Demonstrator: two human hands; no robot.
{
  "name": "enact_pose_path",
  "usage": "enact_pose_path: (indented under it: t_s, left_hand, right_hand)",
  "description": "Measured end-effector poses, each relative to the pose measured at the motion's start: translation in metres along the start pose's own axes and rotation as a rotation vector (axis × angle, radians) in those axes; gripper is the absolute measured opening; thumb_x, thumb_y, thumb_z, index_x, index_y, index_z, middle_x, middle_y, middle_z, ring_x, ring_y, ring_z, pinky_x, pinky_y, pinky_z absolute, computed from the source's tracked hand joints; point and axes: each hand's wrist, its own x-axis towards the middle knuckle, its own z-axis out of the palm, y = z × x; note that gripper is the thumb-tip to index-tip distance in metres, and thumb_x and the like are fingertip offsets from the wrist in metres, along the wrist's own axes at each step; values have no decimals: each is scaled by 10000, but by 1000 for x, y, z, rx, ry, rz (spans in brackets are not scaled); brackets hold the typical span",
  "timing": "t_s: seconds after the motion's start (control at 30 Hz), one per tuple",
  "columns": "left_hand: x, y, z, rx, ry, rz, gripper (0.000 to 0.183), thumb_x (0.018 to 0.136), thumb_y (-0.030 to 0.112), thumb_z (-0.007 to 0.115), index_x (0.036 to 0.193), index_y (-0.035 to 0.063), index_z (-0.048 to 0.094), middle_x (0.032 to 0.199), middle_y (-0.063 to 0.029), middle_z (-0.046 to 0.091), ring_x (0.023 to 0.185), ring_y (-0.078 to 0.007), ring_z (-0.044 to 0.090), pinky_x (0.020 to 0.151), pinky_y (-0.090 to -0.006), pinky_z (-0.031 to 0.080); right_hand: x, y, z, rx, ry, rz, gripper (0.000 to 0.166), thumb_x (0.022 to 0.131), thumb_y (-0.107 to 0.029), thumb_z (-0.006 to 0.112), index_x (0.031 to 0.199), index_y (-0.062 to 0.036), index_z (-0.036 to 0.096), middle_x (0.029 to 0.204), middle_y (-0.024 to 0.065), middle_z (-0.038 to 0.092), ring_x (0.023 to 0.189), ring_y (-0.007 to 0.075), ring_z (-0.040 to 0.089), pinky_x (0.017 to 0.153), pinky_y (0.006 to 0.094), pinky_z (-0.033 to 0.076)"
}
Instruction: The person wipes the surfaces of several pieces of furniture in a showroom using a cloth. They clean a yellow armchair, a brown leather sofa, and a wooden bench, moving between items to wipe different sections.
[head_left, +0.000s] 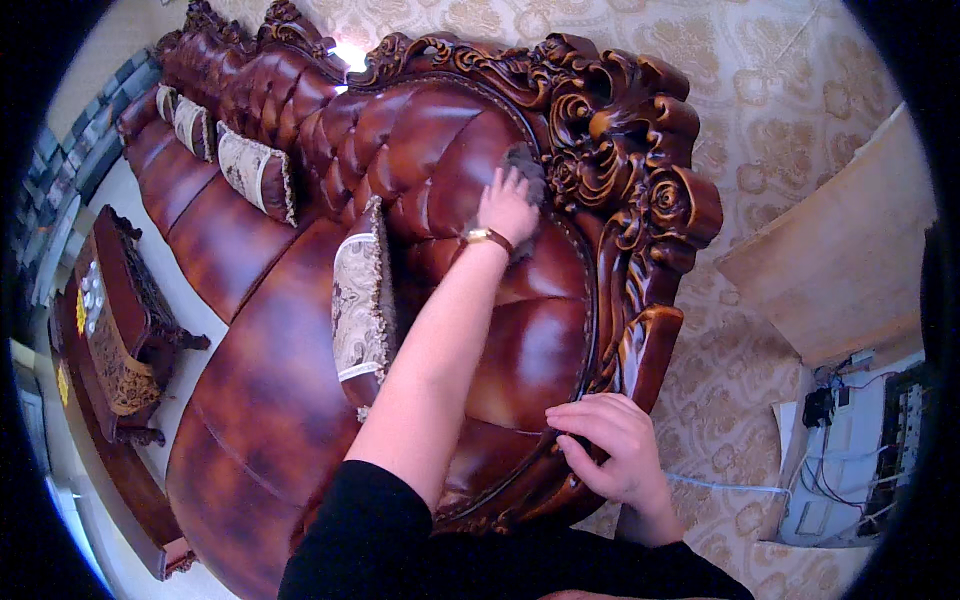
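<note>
My left hand (511, 204), a watch on its wrist, lies with fingers spread on a dark grey cloth (531, 180). It presses the cloth against the tufted brown leather backrest (457, 150) of a long sofa, near the carved wooden frame (600, 120). Part of the cloth is hidden beneath the palm. Lower right, my right hand (611, 446) rests with loosely bent fingers on the sofa's wooden edge by the arm; it holds no loose item. Below my left forearm, a patterned cushion (358, 307) with fringed edges leans on the backrest.
More cushions (253, 169) stand farther along the sofa. A carved wooden coffee table (112, 330) with a runner stands to the left. On the right, patterned wallpaper (742, 360) surrounds an opened electrical box (847, 457) with exposed wires and a raised panel (832, 247).
</note>
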Motion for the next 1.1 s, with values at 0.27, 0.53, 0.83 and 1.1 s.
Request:
enact_pose_path:
  t_s: [0.27, 0.53, 0.83, 1.1]
  left_hand:
    - [-34, -36, 7, -254, 127, -64, 512, 876, 239, 521, 1327, 3, 474, 1463, -222, 347, 1360, -383, 310, 1130, -410, 280]
    - [-115, 25, -42, -666, 200, 270, 316, 829, 108, 593, 1128, 11, 562, 1170, -194, 565, 1134, -370, 516, 1014, -429, 389]
    - [-20, 153, -88, -863, 552, 402, 447, 871, 220, 598, 1290, 82, 528, 1366, -168, 456, 1212, -380, 396, 1041, -444, 338]
    - [6, 115, -37, -846, 522, 211, 458, 910, 244, 573, 1278, -18, 495, 1352, -202, 447, 1196, -394, 419, 1046, -419, 343]
  right_hand:
    - [1, -1, 2, 25, 22, 31, 166, 746, -51, 669, 911, -47, 684, 928, 78, 702, 867, 250, 670, 791, 361, 501]
    - [0, -4, 1, -17, 4, 20, 125, 793, -98, 679, 908, -51, 681, 921, 91, 689, 871, 263, 661, 798, 373, 509]
    - [-5, -2, 3, 35, 69, 20, 121, 801, -84, 668, 914, -48, 688, 920, 95, 689, 863, 256, 662, 801, 364, 508]
    - [-3, -2, 2, 39, 17, 32, 102, 803, -78, 661, 895, -42, 684, 894, 94, 687, 849, 254, 665, 778, 364, 513]
